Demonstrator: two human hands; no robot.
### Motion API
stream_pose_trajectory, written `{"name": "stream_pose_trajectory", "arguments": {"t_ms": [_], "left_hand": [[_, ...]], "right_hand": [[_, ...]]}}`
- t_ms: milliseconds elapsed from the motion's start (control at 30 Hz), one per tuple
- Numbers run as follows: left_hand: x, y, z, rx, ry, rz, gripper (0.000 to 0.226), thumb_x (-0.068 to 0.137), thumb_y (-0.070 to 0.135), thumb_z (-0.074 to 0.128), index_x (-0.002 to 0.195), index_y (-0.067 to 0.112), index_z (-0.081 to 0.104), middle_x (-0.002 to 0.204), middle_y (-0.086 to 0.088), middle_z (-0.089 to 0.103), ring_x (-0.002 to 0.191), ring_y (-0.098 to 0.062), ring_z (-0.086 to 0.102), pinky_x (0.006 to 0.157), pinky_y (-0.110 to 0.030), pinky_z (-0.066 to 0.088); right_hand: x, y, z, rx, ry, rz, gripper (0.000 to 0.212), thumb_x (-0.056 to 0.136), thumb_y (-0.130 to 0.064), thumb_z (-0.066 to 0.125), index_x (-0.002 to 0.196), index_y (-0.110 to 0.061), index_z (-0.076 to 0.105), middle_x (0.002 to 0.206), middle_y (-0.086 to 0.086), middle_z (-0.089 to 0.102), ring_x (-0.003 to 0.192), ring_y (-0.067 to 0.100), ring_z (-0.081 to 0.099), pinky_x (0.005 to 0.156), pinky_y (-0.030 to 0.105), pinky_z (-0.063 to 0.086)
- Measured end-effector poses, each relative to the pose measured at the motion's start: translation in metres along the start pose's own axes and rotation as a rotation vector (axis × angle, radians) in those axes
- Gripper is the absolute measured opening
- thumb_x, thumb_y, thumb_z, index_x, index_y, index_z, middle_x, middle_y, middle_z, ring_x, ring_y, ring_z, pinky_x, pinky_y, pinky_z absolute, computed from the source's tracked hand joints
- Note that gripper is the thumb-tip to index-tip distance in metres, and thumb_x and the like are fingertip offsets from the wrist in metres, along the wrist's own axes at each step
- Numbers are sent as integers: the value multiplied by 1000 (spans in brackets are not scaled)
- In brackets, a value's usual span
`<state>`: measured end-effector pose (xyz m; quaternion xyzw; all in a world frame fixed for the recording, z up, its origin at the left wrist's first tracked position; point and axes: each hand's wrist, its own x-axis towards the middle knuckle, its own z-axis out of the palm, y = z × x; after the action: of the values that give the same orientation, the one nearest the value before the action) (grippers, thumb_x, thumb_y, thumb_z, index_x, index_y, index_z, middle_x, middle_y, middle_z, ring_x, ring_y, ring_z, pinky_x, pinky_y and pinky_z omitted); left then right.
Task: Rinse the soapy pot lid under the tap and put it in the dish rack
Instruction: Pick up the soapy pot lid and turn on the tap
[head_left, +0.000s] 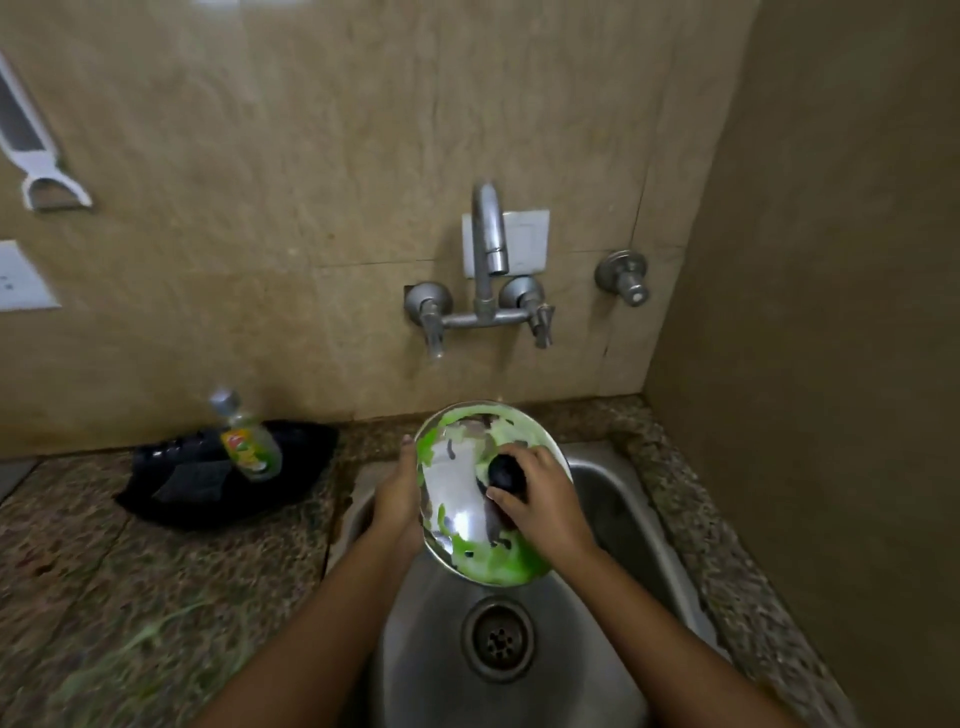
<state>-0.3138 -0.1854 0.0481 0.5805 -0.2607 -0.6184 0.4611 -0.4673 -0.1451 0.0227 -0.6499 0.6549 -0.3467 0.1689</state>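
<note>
Now both hands hold the lid (467, 499) above the sink (613, 499), tilted, its top face toward the camera. Green-white soap foam covers its upper and lower parts; the middle is bare shiny steel. The left hand (397, 496) grips the lid's left rim, thumb over the edge. The right hand (540, 501) is closed around the black knob (505, 472) at the lid's centre. The tap (489, 244) stands on the wall behind, its spout above the lid; no water shows. Left of the sink, on the tabletop (171, 571), a soap bottle (248, 441) stands in a black tray (301, 467).
</note>
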Motion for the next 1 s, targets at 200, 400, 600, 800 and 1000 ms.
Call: {"name": "stream_pose_trajectory", "arguments": {"t_ms": [200, 400, 600, 800, 1000], "left_hand": [[22, 11, 15, 68, 92, 90, 45, 96, 34, 50, 98, -7, 67, 93, -22, 65, 61, -22, 57, 50, -26, 42], [34, 22, 20, 41, 93, 93, 45, 95, 37, 50, 91, -4, 68, 92, -21, 66, 71, -30, 60, 57, -27, 46], [43, 24, 19, 8, 87, 83, 41, 94, 37, 53, 69, 6, 63, 75, -14, 65, 63, -27, 59, 58, -29, 47], [40, 23, 18, 23, 65, 104, 39, 95, 35, 52, 69, 7, 61, 69, -10, 61, 60, -22, 56, 51, -26, 42], [38, 13, 16, 24, 50, 68, 38, 95, 34, 52, 74, 3, 62, 69, -11, 62, 61, -23, 57, 51, -26, 42]], "right_hand": [[34, 3, -29, 67, 165, 34, 28, 89, -37, 60, 105, -15, 66, 103, 3, 62, 102, 22, 58, 81, 29, 43], [126, -11, -63, 350, 245, 279, 52, 96, -44, 44, 139, -14, 38, 134, 10, 54, 121, 27, 53, 99, 42, 43], [153, -21, -54, 192, 324, 276, 42, 99, -44, 38, 103, -8, 59, 94, 12, 64, 87, 27, 58, 67, 30, 35], [156, -19, -54, 324, 358, 291, 39, 100, -42, 34, 81, -14, 52, 73, 6, 57, 73, 27, 58, 64, 32, 39], [127, -17, -37, 451, 127, 387, 36, 98, -41, 44, 125, -18, 50, 104, 5, 60, 97, 28, 59, 77, 34, 44]]}}
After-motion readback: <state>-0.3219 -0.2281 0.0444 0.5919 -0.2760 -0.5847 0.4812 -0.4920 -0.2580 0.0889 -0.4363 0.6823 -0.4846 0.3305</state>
